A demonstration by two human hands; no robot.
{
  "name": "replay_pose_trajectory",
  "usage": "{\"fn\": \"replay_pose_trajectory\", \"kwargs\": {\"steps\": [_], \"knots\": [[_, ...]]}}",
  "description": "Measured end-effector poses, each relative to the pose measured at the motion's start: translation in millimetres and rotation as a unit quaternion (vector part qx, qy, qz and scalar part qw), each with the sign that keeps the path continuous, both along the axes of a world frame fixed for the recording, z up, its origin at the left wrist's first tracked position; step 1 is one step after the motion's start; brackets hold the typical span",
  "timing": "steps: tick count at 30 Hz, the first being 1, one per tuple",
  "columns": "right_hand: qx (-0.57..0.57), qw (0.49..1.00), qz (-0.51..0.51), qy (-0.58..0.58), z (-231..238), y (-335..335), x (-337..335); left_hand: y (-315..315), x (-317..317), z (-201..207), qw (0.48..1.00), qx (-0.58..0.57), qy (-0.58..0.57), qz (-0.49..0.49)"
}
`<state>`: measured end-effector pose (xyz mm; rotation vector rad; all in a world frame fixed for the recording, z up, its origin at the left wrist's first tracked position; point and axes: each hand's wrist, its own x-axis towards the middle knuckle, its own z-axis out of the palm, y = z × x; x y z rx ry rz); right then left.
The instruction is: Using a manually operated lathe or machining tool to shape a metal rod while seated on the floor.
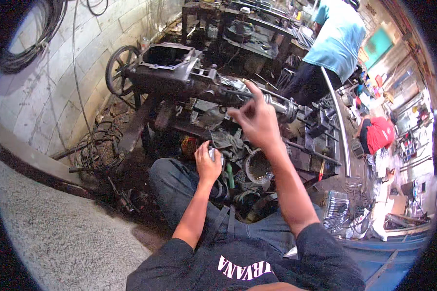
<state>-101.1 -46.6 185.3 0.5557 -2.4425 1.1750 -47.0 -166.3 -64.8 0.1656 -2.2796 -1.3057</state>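
Observation:
My left hand (209,167) is closed around a small whitish-grey object (212,154) above my knee; its kind cannot be made out. Higher and to the right, my right hand (262,121) is raised in front of a greasy metal shaft assembly (272,103). Its index finger points up and its thumb stands apart, with nothing visible between them. Behind my hands lies a long dark machine housing (165,80) with an open rectangular top. A grey rag (228,144) hangs below it, beside a round metal basin (259,167) with dark contents.
A spoked wheel (123,70) stands by the block wall (53,92). Hoses (99,145) lie tangled at left. A long pale pipe (337,121) leans at right, near a socket set (336,208). One person in blue (340,39) and another in red (378,135) are beyond.

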Motion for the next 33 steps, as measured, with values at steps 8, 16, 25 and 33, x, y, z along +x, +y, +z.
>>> {"fn": "replay_pose_trajectory", "kwargs": {"steps": [8, 16, 25, 33], "knots": [[-0.045, 0.976, -0.026, 0.212, 89, -57, -93, 1, 1, 9, 0.999, 0.036, -0.017, 0.011], [0.051, 0.99, -0.023, 0.129, 73, -134, -197, 4, -4, 14, 0.998, 0.04, -0.001, 0.038], [0.095, 0.99, -0.076, 0.069, 31, -170, -253, -126, -74, 109, 0.982, 0.14, 0.089, 0.088], [-0.085, 0.993, -0.066, -0.039, 5, -170, -281, -361, -273, 199, 0.937, -0.215, 0.065, 0.266]]}}
